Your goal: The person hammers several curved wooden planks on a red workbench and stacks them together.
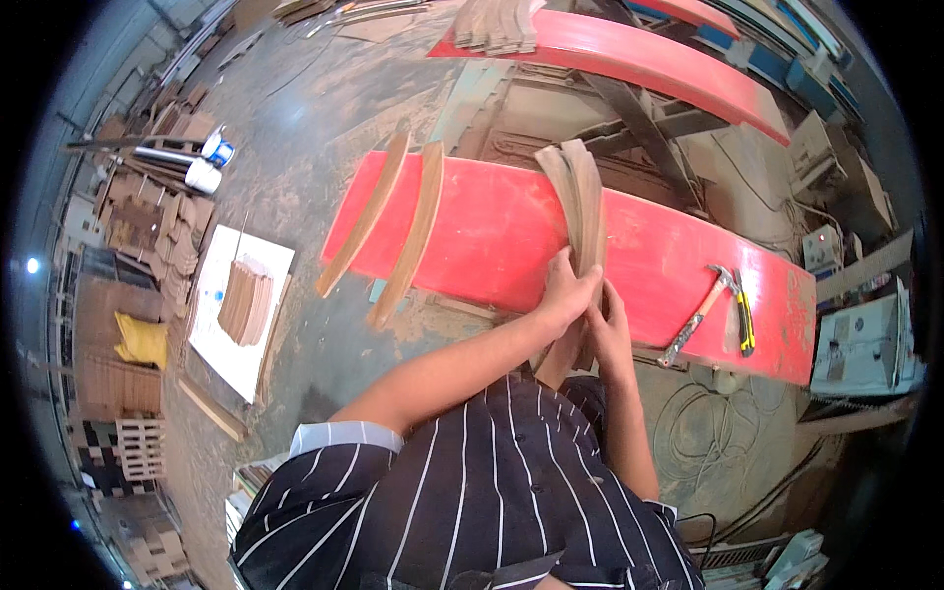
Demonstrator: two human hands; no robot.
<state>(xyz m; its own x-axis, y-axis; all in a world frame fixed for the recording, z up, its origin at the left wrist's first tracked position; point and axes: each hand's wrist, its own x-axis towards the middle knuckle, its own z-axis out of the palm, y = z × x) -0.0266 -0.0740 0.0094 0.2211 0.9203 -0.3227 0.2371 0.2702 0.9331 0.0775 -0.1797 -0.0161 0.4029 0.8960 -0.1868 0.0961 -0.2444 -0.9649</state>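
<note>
A small bundle of curved wooden strips (584, 202) lies across the red work surface (492, 221), its near end jutting past the front edge toward my body. My left hand (568, 293) grips the bundle from its left side. Lower down on the right side, my right hand (610, 329) holds the same strips, its fingers partly hidden by the wood. To the left rest two single curved strips, one nearer the bundle (415, 236) and one farther out (369, 216), apart from each other and both overhanging the front edge.
On the right of the red surface lie a hammer (700, 315) and a yellow-black utility knife (744, 313). Another red surface (629, 61) beyond carries stacked curved strips (495, 27). A white board (228, 364) on the floor at left bears more strips (246, 303). Coiled cable (710, 428) lies at lower right.
</note>
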